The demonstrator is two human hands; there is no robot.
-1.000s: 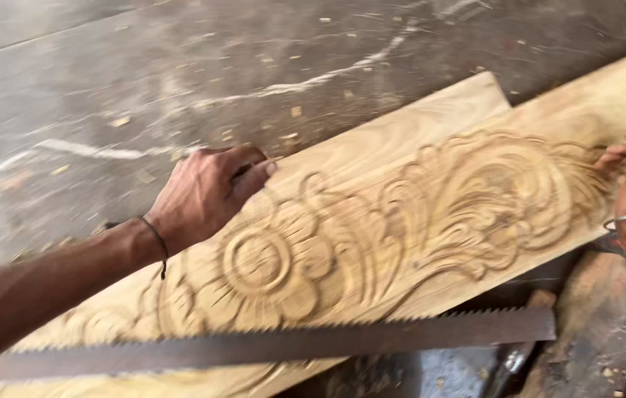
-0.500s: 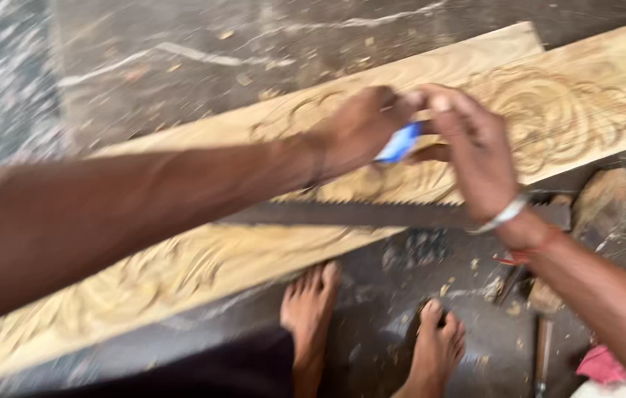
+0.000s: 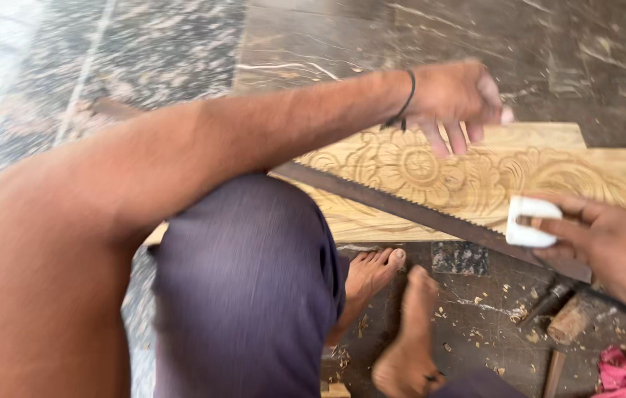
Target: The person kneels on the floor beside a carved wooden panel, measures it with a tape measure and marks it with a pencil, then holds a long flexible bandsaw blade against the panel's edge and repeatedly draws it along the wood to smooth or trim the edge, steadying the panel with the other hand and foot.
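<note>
Head view: I see the left hand (image 3: 454,99) at one o'clock, fingers spread, apparently resting on the carved wooden plank (image 3: 475,173). The right hand (image 3: 607,247), at four o'clock, grips a small white block (image 3: 530,221) over the saw blade (image 3: 416,210) lying across the plank.

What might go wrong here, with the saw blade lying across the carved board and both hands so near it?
1. The left hand reaches over the carved board close to the saw blade; its teeth might cut the fingers.
2. The right hand, holding a white block at the blade, may slip.
3. Bare feet sit just below the blade.
</note>
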